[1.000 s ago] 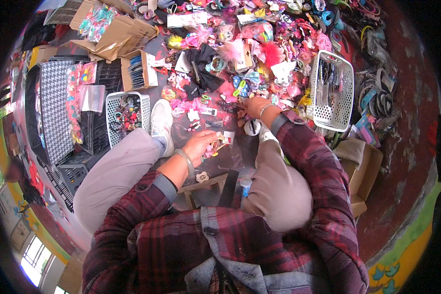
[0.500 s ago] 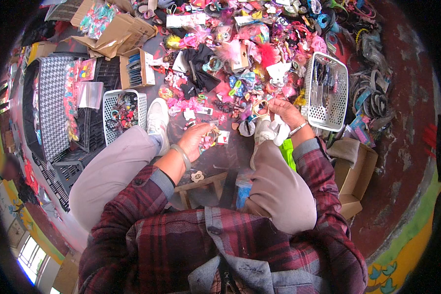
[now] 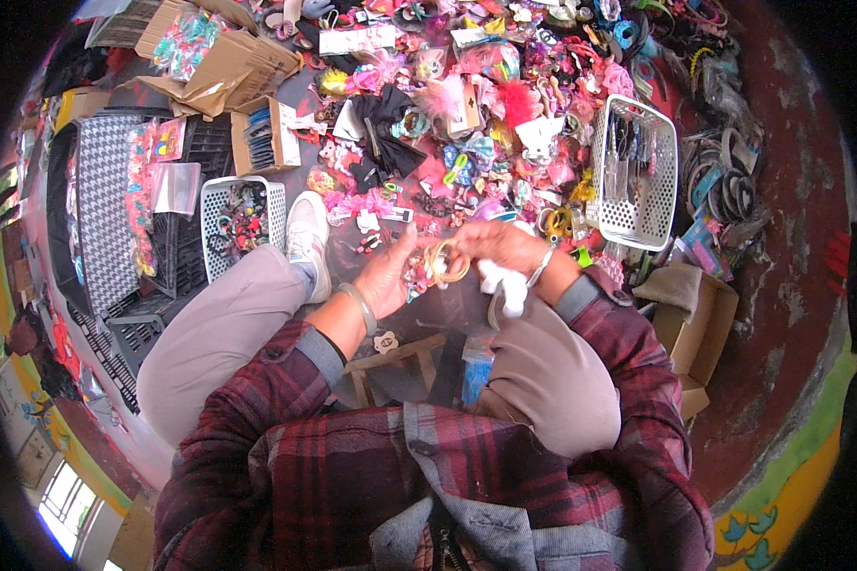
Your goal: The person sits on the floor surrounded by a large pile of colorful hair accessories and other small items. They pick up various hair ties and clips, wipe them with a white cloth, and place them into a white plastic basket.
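My left hand (image 3: 383, 278) is closed around a bunch of small colourful hair ties (image 3: 416, 275), most of it hidden by the fingers. My right hand (image 3: 507, 247) meets it from the right, its fingertips pinching several tan-yellow hair ties (image 3: 445, 264) that overlap the bunch. A soft white thing (image 3: 505, 287) hangs below the right palm; what it is I cannot make out. Just beyond both hands lies a wide heap of hair accessories (image 3: 486, 114), with bows, feathers, clips and bands in pink, red, blue and black.
A white perforated basket (image 3: 604, 224) with packaged pieces stands at the right, another white basket (image 3: 274, 228) with small dark and red items at the left. Cardboard boxes (image 3: 248, 71) lie far left; an open carton (image 3: 700, 333) stands at the right. Grey headbands (image 3: 728, 181) lie stacked nearby.
My right hand has moved left and slightly nearer, bringing the tan-yellow hair ties to the bunch in my left hand. The white thing moved with it. My left hand has barely shifted.
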The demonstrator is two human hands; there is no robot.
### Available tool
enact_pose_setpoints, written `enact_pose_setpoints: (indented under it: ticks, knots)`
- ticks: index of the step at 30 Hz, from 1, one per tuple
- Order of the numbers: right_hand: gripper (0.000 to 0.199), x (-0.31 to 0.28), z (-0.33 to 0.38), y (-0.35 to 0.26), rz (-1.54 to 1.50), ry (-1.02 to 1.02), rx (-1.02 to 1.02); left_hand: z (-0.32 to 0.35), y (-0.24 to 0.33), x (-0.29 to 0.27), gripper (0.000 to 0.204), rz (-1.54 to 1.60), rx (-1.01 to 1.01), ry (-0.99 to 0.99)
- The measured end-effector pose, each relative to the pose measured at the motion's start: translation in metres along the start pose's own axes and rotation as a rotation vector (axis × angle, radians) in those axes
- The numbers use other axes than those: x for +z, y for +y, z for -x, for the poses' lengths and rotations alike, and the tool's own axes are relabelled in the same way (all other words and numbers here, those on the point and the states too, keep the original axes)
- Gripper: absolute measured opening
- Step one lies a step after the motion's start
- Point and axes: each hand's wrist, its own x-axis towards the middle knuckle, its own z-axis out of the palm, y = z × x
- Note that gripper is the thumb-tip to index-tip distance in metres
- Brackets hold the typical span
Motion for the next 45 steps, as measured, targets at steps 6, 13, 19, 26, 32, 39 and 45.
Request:
enact_pose_setpoints:
  ticks: [6, 13, 19, 26, 32, 39, 45]
  knots:
    - [0.021, -0.004, -0.013, 0.027, 0.299, -0.079, 0.275, -0.005, -0.025, -0.031, 0.023, -0.208, -0.061, 0.054]
    - [0.035, -0.066, -0.047, 0.059, 1.678, 0.265, 0.127, -0.007, -0.022, -0.051, 0.015, -0.243, -0.123, 0.164]
    - [0.037, -0.080, -0.025, 0.038, 1.844, 0.169, 0.244, -0.003, -0.017, -0.049, 0.014, -0.244, -0.086, 0.151]
    - [0.025, -0.103, 0.035, 0.061, 1.423, 0.889, 0.063, -0.007, -0.014, -0.052, 0.013, -0.212, -0.086, 0.171]
    - [0.025, -0.122, 0.048, 0.121, 0.785, 1.063, -0.095, -0.008, -0.016, -0.050, 0.012, -0.211, -0.061, 0.163]
    - [0.039, -0.062, 0.022, 0.092, 0.436, 0.536, -0.058, -0.007, -0.018, -0.049, 0.012, -0.223, -0.078, 0.177]
    - [0.026, -0.083, 0.009, 0.066, 1.226, 0.785, 0.191, -0.008, -0.017, -0.050, 0.014, -0.232, -0.086, 0.198]
